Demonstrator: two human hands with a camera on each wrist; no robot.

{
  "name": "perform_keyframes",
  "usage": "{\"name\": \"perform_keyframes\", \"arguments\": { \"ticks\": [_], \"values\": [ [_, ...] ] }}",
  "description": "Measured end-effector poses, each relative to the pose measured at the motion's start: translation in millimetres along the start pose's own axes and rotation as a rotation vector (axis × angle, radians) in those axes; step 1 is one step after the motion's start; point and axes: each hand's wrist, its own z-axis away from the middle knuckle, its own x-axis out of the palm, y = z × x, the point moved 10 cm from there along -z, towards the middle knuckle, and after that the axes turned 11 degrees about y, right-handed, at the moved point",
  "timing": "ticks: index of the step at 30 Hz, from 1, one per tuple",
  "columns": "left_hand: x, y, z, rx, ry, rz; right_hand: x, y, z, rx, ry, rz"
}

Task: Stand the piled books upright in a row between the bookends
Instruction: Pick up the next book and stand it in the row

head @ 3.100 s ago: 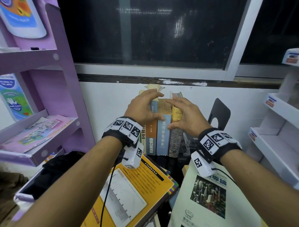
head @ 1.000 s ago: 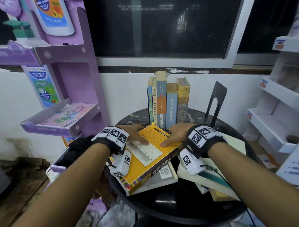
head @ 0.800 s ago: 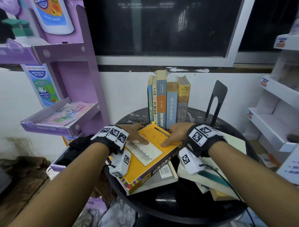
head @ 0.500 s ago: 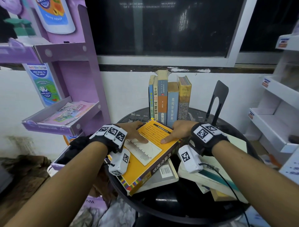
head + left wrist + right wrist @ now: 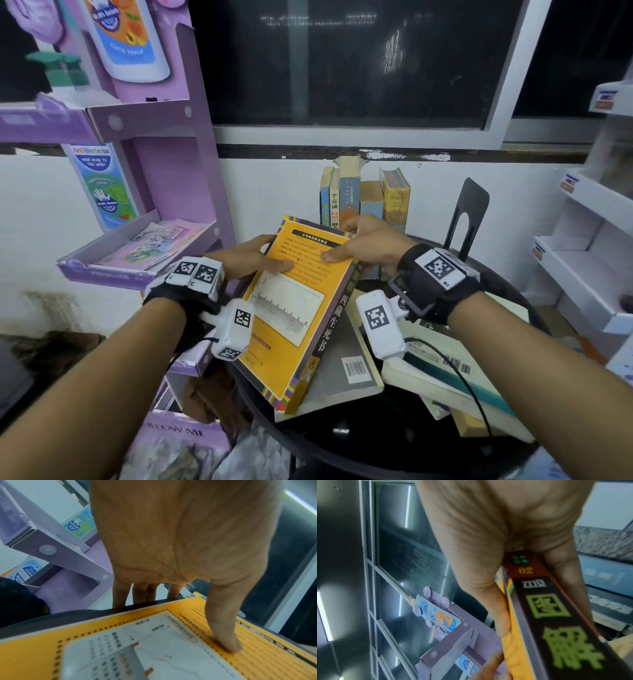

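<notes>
A thick yellow book (image 5: 301, 301) with a brown spine is tilted up, its near end resting on the pile. My left hand (image 5: 260, 255) grips its left edge, thumb (image 5: 223, 628) on the cover and fingers (image 5: 137, 596) underneath. My right hand (image 5: 356, 240) grips its top right corner, thumb on the cover and fingers round the spine (image 5: 556, 628). Behind it several books (image 5: 363, 198) stand upright in a row against the wall. A black bookend (image 5: 469, 212) stands apart to their right. No left bookend shows.
The pile lies on a round black table (image 5: 394, 445): a grey book (image 5: 346, 373) under the yellow one, and white and teal books (image 5: 445, 377) to the right. A purple display shelf (image 5: 137, 253) stands close on the left, and a white shelf (image 5: 582, 267) on the right.
The yellow book lay flat on the pile under both hands. Its far end is now lifted and tilted toward me, with both hands gripping its upper edges.
</notes>
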Motion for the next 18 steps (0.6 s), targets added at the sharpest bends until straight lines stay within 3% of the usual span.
{"name": "perform_keyframes", "arguments": {
  "ticks": [11,18],
  "values": [
    [-42,32,8,0.175,0.095,0.125,-41,-59,8,-0.230,0.210,-0.033],
    [-47,50,6,0.289,0.231,0.266,-73,-77,20,-0.346,0.382,-0.009]
  ]
}}
